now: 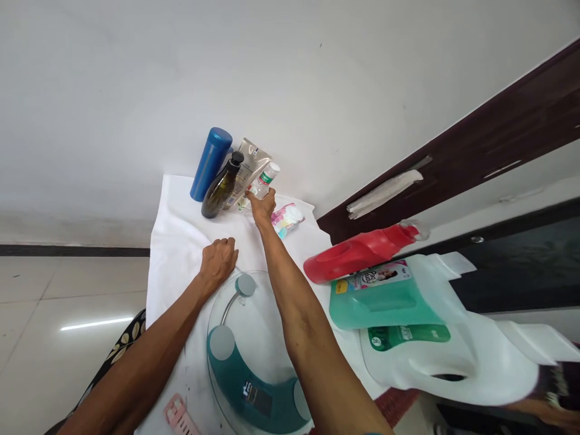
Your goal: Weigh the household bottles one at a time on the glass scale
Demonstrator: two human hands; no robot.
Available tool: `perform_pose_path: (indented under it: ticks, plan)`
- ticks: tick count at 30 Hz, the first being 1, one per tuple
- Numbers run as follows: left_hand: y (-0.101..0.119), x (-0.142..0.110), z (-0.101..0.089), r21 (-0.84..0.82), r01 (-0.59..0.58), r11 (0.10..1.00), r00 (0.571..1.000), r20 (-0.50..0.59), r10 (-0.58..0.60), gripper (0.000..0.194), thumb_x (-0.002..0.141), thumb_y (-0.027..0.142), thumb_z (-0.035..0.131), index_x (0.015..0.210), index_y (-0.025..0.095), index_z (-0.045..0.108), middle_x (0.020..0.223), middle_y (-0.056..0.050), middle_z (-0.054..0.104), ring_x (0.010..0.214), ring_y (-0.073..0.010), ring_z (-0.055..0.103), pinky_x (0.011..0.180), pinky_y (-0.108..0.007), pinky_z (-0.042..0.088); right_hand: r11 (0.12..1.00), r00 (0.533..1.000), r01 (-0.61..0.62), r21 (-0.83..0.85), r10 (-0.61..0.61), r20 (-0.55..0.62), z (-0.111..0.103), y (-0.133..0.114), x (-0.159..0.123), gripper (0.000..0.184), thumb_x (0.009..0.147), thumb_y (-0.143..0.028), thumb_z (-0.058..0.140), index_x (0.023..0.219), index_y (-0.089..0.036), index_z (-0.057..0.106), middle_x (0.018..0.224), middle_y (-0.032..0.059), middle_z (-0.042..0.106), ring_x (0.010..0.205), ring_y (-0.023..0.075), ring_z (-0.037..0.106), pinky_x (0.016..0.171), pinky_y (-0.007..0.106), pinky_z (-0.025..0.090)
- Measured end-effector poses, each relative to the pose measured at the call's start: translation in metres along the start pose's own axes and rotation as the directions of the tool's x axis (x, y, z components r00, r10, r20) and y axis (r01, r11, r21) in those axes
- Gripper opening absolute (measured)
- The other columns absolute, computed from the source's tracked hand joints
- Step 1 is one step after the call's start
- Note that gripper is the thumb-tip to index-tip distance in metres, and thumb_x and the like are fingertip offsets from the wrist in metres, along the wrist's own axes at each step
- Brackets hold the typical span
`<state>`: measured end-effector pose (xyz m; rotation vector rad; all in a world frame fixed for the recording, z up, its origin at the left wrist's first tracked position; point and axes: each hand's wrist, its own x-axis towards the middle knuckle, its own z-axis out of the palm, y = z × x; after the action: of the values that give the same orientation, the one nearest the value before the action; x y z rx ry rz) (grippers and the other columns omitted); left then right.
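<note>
My right hand reaches to the back of the table, its fingers wrapped round a small clear bottle with a white cap and green label band. Just left of it a beige squeeze tube leans at a tilt. A dark bottle with a black top and a blue cylindrical bottle stand beside that. My left hand rests on the white cloth, fingers curled in with nothing visible in them. Below both hands lies a round glass scale with teal parts, partly covered by my right forearm.
A colourful soft packet lies right of my right hand. Along the right edge are a red bottle, a green-filled jug and a white jug. A pink strap lies near the front. The wall rises behind.
</note>
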<state>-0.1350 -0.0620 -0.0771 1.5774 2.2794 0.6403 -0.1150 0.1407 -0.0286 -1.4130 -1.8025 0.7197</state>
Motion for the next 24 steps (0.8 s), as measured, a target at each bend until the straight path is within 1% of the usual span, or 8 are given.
perform_pose_path:
  ticks: [5,7,10,12,15,18,21,24]
  plan:
    - [0.001,-0.001,-0.003,0.002,0.002,1.000,1.000,0.011,-0.002,0.027,0.111,0.027,0.047,0.118,0.019,0.072,0.119,-0.018,0.080,0.118,-0.0354,0.076,0.086,-0.043,0.055,0.998,0.998,0.057,-0.008,-0.057,0.023,-0.010,0.006,-0.003,0.092,0.087,-0.036,0.083,0.165,-0.013,0.041,0.166,0.0245,0.058,0.149,0.0317,0.059,0.124,0.045,0.047]
    - [0.001,-0.001,-0.004,0.004,0.000,1.000,1.000,0.015,0.000,0.027,0.111,0.027,0.047,0.119,0.019,0.071,0.120,-0.018,0.080,0.119,-0.0357,0.075,0.085,-0.042,0.054,0.993,0.994,0.108,-0.055,-0.110,-0.028,-0.022,0.009,-0.005,0.102,0.087,-0.030,0.082,0.172,-0.011,0.030,0.176,0.0277,0.044,0.162,0.0334,0.045,0.133,0.049,0.038]
    - [0.001,-0.002,-0.005,0.009,0.000,1.000,1.000,0.015,0.000,0.026,0.111,0.027,0.048,0.119,0.019,0.071,0.120,-0.017,0.080,0.119,-0.0350,0.075,0.084,-0.041,0.053,0.963,0.970,0.172,-0.206,-0.202,-0.135,-0.044,0.015,-0.005,0.097,0.090,-0.019,0.076,0.173,-0.007,0.028,0.179,0.0300,0.035,0.169,0.0343,0.032,0.139,0.051,0.027]
    - [0.002,-0.002,-0.005,0.013,-0.001,1.000,1.000,0.012,0.001,0.027,0.111,0.027,0.047,0.119,0.019,0.071,0.119,-0.017,0.080,0.119,-0.0347,0.075,0.083,-0.041,0.052,0.954,0.976,0.087,-0.286,-0.140,-0.170,-0.056,0.019,-0.002,0.091,0.092,-0.018,0.074,0.172,-0.010,0.031,0.183,0.0282,0.028,0.172,0.0341,0.024,0.140,0.053,0.024]
    - [0.001,-0.002,-0.003,0.021,0.000,1.000,1.000,0.009,0.000,0.027,0.112,0.027,0.047,0.120,0.018,0.071,0.119,-0.017,0.080,0.117,-0.0341,0.075,0.082,-0.041,0.051,0.943,0.980,-0.147,-0.299,0.098,-0.174,-0.065,0.027,0.004,0.099,0.089,-0.029,0.085,0.172,-0.017,0.033,0.187,0.0256,0.021,0.175,0.0380,0.015,0.140,0.064,0.020]
    - [0.002,-0.002,-0.003,0.023,0.007,1.000,1.000,0.007,-0.007,0.027,0.113,0.026,0.047,0.120,0.017,0.071,0.118,-0.015,0.080,0.116,-0.0326,0.075,0.081,-0.040,0.050,0.904,0.932,-0.351,-0.246,0.313,-0.180,-0.066,0.036,0.011,0.112,0.081,-0.037,0.093,0.172,-0.018,0.031,0.182,0.0316,0.029,0.169,0.0465,0.031,0.133,0.074,0.031]
    - [0.002,-0.002,-0.004,0.019,0.009,1.000,1.000,0.006,-0.009,0.026,0.113,0.025,0.047,0.120,0.017,0.071,0.119,-0.014,0.080,0.116,-0.0320,0.075,0.082,-0.040,0.049,0.866,0.883,-0.465,-0.185,0.438,-0.171,-0.071,0.044,0.014,0.111,0.078,-0.033,0.092,0.171,-0.014,0.032,0.170,0.0344,0.046,0.155,0.0437,0.054,0.124,0.061,0.049]
    - [0.002,-0.002,-0.004,0.016,0.010,1.000,1.000,0.008,-0.011,0.026,0.112,0.025,0.048,0.121,0.017,0.071,0.121,-0.015,0.080,0.117,-0.0329,0.074,0.082,-0.040,0.049,0.866,0.870,-0.485,-0.119,0.465,-0.166,-0.086,0.051,0.009,0.101,0.077,-0.028,0.088,0.164,-0.011,0.041,0.154,0.0298,0.062,0.140,0.0392,0.066,0.113,0.051,0.060]
